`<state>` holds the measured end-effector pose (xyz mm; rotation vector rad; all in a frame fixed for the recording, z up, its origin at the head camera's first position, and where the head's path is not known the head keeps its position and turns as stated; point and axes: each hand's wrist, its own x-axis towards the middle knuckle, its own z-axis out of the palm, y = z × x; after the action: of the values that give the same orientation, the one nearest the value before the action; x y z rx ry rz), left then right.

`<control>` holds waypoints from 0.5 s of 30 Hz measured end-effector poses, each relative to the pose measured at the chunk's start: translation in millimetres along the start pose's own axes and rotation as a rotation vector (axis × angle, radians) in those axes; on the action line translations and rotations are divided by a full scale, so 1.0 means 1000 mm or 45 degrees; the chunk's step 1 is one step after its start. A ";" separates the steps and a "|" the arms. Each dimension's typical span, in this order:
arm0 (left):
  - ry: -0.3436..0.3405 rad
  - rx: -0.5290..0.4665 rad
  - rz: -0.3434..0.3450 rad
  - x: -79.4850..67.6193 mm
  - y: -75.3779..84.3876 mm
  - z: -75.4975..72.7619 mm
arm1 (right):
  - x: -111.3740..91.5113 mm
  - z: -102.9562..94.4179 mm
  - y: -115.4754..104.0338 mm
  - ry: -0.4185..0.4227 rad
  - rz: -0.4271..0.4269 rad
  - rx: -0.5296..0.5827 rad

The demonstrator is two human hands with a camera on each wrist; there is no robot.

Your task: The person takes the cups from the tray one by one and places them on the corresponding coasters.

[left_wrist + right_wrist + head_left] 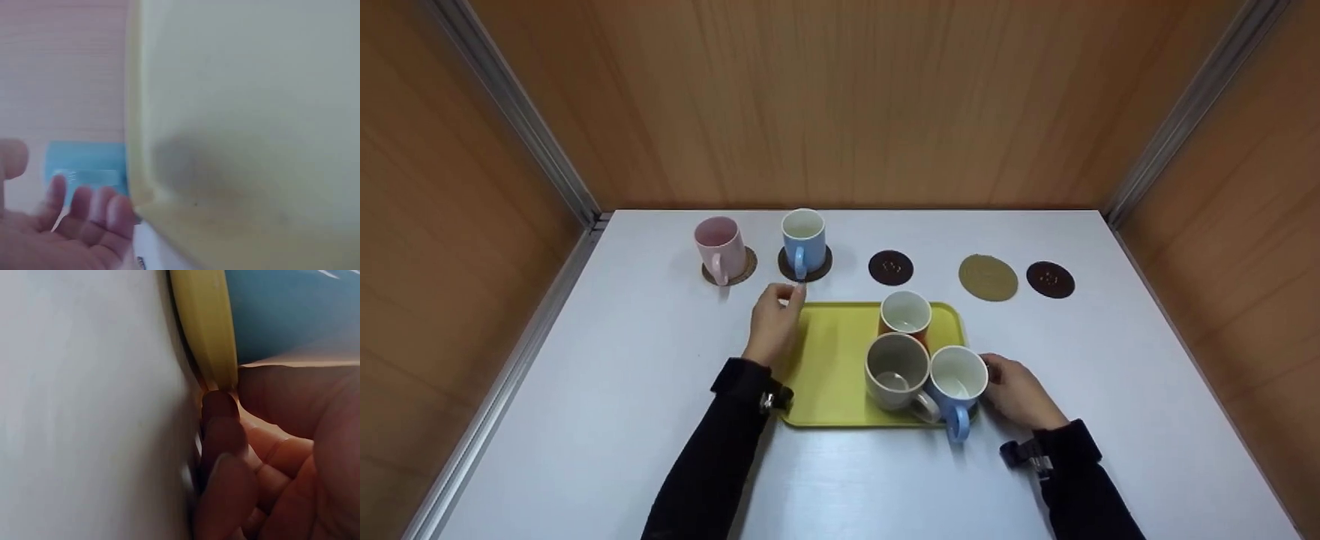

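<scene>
My left hand (777, 322) is at the back left corner of the yellow tray (832, 367), just in front of the handle of a light blue mug (810, 247). In the left wrist view its fingers (81, 202) are loosely bent, the thumb stands apart, and nothing is between them. At the tray's right side, my right hand (1020, 390) pinches the rim (208, 332), thumb above and fingertips under the edge. Close beside that thumb stands a second light blue mug (958, 375). A grey mug (892, 375) and an orange-red mug (905, 315) share the tray's right half.
Behind the tray, a pink mug (718, 244) stands on a brown coaster (748, 266), and the far blue mug on a dark coaster (823, 264). Farther right lie a dark coaster (891, 268), a tan one (988, 277) and another dark coaster (1051, 280). Wooden panels (840, 105) enclose the white table.
</scene>
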<state>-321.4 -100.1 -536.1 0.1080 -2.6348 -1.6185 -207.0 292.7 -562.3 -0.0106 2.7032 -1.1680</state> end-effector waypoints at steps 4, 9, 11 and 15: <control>-0.138 0.158 0.062 -0.038 0.005 -0.017 | 0.001 0.001 0.000 -0.008 -0.013 0.000; -0.316 0.529 0.199 -0.083 0.015 -0.031 | 0.001 -0.002 -0.002 -0.011 -0.003 -0.018; -0.323 0.628 0.257 -0.096 0.012 -0.032 | 0.000 -0.003 -0.003 -0.011 0.022 -0.016; -0.253 0.748 0.304 -0.112 -0.006 -0.031 | 0.000 0.000 -0.003 -0.022 0.024 -0.022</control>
<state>-206.8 -121.1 -527.6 -0.3506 -3.0404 -0.7883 -207.6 290.9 -559.8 0.0021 2.6920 -1.1342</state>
